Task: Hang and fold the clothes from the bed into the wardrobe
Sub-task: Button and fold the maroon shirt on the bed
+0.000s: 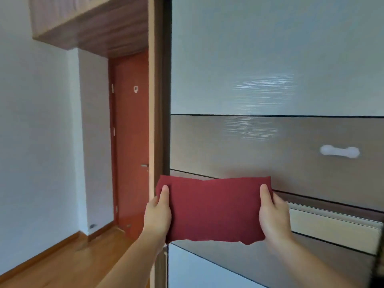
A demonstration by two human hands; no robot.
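Folded red garment point(214, 208), held level before the wardrobe front point(270, 59): soft, light, likely to sag or unfold unless kept supported at both short ends. Left hand point(159, 213) grasping one end, right hand point(273, 213) the other, thumbs on top. White handle point(339, 151) just above; possibly a drawer ajar at right, too blurred to confirm. Red door point(131, 142), wooden floor point(52, 262) beyond.

A red-brown door point(132, 140) stands shut at left; wooden floor point(68, 258); white wall point(35, 142).
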